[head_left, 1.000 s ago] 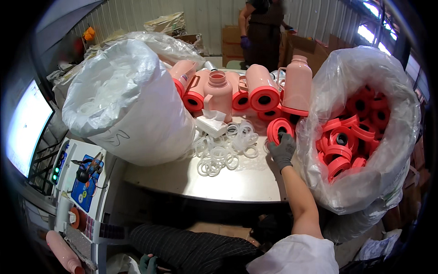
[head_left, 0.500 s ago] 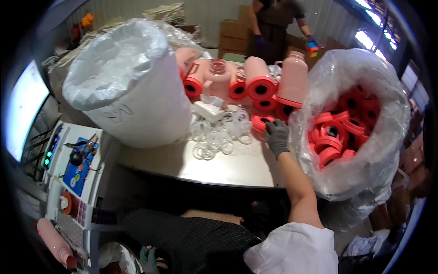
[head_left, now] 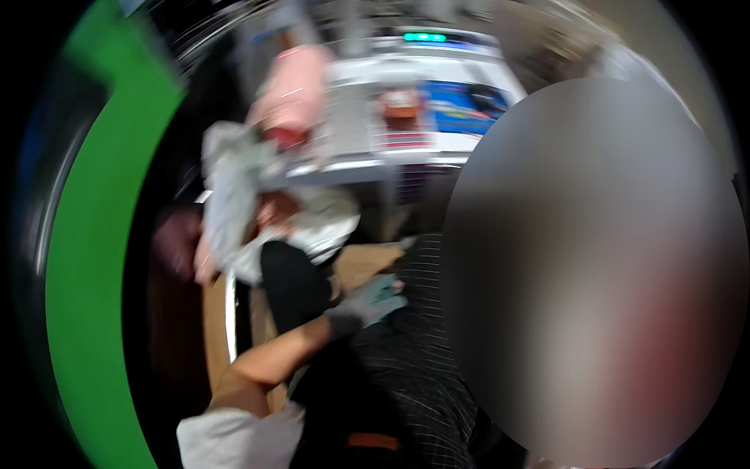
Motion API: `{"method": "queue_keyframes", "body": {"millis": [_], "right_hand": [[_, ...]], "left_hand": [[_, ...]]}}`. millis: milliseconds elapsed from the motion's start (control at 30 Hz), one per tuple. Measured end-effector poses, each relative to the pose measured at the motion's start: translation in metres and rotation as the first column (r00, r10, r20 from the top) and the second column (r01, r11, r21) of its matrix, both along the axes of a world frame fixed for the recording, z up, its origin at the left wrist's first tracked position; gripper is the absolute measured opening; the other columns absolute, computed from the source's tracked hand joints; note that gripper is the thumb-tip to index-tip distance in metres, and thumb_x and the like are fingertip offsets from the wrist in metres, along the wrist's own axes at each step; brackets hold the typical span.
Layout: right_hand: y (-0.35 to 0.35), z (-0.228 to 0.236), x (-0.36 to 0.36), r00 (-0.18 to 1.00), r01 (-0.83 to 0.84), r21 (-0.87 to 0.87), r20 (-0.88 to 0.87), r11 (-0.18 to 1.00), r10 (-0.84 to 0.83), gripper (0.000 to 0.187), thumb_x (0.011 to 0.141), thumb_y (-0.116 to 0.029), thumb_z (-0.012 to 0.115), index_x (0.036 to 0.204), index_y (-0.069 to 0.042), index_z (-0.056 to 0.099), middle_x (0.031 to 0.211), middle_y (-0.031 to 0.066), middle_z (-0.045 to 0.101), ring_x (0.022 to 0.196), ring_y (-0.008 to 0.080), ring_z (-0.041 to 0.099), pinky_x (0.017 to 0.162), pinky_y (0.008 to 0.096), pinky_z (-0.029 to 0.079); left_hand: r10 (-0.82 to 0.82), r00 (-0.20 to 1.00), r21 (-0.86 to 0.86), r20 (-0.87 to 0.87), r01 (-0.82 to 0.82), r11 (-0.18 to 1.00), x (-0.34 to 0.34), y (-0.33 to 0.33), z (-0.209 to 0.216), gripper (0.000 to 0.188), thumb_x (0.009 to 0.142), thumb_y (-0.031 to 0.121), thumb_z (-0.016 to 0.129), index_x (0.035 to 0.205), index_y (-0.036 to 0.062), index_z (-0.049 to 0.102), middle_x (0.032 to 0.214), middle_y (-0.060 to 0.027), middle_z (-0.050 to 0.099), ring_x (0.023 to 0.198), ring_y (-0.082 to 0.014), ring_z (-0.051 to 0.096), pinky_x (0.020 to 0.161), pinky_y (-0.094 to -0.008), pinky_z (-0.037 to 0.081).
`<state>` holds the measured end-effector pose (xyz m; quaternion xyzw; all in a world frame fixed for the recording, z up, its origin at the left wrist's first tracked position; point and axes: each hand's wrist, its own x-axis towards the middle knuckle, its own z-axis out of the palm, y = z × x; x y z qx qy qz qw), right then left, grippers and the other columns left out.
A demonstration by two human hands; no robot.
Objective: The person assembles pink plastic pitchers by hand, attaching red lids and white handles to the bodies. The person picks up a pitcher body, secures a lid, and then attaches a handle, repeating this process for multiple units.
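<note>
My left hand [head_left: 377, 302], in a grey and teal glove with a bare fingertip showing, rests on my dark striped trousers [head_left: 422, 344]. Its fingers are stretched out, and I see nothing held in them. Just beyond the hand is a piece of brown cardboard [head_left: 367, 262]. A white plastic bag [head_left: 328, 223] with something pinkish inside lies farther off to the left. My right hand does not show; a large blurred patch covers the right side of the view.
A pink bottle [head_left: 293, 90] lies at the left end of a white workbench [head_left: 351, 117]. On that bench are a blue mat [head_left: 453, 109], a reddish-brown round item [head_left: 401, 105] and a device with green lights [head_left: 426, 37]. A green band [head_left: 86, 289] runs down the far left.
My view has swung left, away from the table with the red lids, pink bottles and clear rings. My right hand, previously at a red lid, has left view. My left hand now shows fully.
</note>
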<state>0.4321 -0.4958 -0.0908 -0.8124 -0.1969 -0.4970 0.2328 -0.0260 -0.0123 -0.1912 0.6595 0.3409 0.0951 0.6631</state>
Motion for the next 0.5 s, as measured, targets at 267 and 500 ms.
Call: {"method": "queue_keyframes", "body": {"millis": [267,500], "right_hand": [[0.28,-0.068,-0.17,0.419,-0.862,0.023,-0.528,0.506,0.739,0.045,0.092,-0.01,0.072,0.134,0.003,0.061,0.131,0.0178,0.063,0.124,0.0356,0.058,0.11,0.0462,0.045],[0.338,-0.064,-0.248,0.094,-0.979,0.056,-0.733,0.197,0.674,0.033,0.084,-0.009,0.075,0.117,-0.004,0.071,0.115,0.0164,0.064,0.11,0.0374,0.06,0.101,0.0514,0.047]], "left_hand": [[0.729,0.577,0.487,0.37,-0.788,0.376,-0.123,0.062,0.013,0.039,0.096,0.014,0.075,0.127,0.0005,0.057,0.106,-0.0071,0.061,0.09,-0.0161,0.06,0.081,-0.0299,0.052],[0.923,-0.302,0.305,0.238,-0.879,-0.366,-0.43,0.139,-0.206,0.034,0.093,0.024,0.076,0.113,0.0057,0.057,0.092,-0.0072,0.059,0.08,-0.0173,0.058,0.064,-0.0361,0.051]]}}
